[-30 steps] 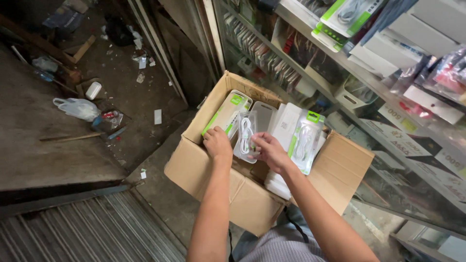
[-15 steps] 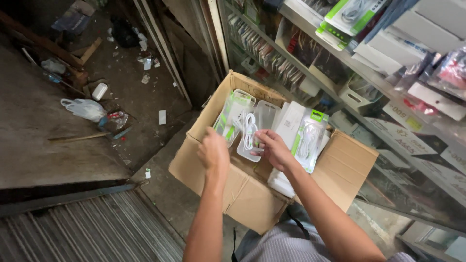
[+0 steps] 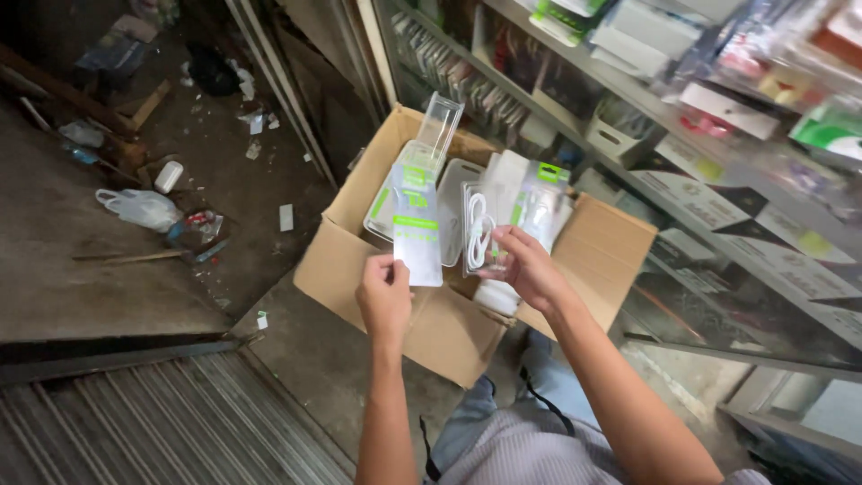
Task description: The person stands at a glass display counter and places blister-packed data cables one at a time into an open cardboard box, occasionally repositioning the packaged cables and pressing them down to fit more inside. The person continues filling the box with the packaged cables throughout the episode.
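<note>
A: Left hand pinches the bottom edge of a tall clear plastic blister pack with green-and-white card insert, held upright over the open brown cardboard box. Forearm straight, wrist level.

B: Right hand?

A: Fingers closed on a clear pack holding a coiled white cable, just above the box. Elbow bent.

B: Handling?

A: Probably light, stiff, slick shell. Grip the edges; the thin plastic could crack or flex.
</note>
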